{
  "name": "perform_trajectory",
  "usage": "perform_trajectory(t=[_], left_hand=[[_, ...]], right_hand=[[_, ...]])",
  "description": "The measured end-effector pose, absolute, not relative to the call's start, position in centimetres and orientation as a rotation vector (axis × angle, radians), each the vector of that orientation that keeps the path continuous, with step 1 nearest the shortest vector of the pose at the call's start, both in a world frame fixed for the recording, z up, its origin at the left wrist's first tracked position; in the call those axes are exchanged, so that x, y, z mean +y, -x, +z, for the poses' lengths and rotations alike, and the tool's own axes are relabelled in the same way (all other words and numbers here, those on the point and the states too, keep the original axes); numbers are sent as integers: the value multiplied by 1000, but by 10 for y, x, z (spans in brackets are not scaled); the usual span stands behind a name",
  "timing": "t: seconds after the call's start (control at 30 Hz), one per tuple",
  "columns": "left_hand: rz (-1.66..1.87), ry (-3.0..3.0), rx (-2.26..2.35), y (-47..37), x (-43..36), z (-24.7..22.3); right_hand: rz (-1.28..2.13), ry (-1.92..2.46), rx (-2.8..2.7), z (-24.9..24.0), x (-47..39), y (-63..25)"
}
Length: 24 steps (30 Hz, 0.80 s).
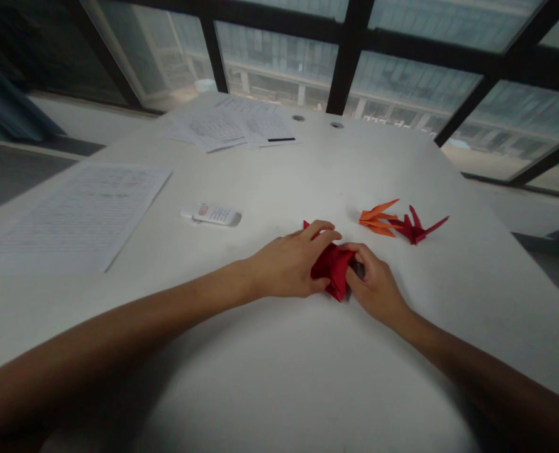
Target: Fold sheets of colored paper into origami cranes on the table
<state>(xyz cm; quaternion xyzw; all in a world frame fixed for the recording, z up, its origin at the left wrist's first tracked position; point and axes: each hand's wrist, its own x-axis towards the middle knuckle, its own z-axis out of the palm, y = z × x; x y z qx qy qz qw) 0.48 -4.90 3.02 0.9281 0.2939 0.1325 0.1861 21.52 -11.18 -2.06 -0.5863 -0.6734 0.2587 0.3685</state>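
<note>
A partly folded sheet of red origami paper (334, 267) lies on the white table between my hands. My left hand (293, 261) reaches over its left side, with the fingers on top and the thumb at the near edge. A red tip of paper pokes out beyond the left fingers. My right hand (373, 280) pinches the paper's right edge between thumb and fingers. To the far right of that hand, an orange folded-paper figure (378, 218) touches a dark red paper crane (415, 229). The left palm hides part of the red paper.
A small white object with red and dark print (215, 214), its kind unclear, lies left of centre. Printed sheets (81, 214) cover the table's left side. More papers (241, 123) lie at the back, near two round cable holes, before dark-framed windows (279, 63).
</note>
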Motion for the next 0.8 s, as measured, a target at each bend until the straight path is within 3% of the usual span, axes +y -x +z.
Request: perform_trajectory(t=[0.37, 0.8], left_hand=[[430, -2568, 939, -7, -39, 31], [606, -2235, 1242, -8, -39, 29]], right_hand=[[652, 1532, -1620, -17, -112, -211], [288, 1647, -1842, -27, -113, -212]])
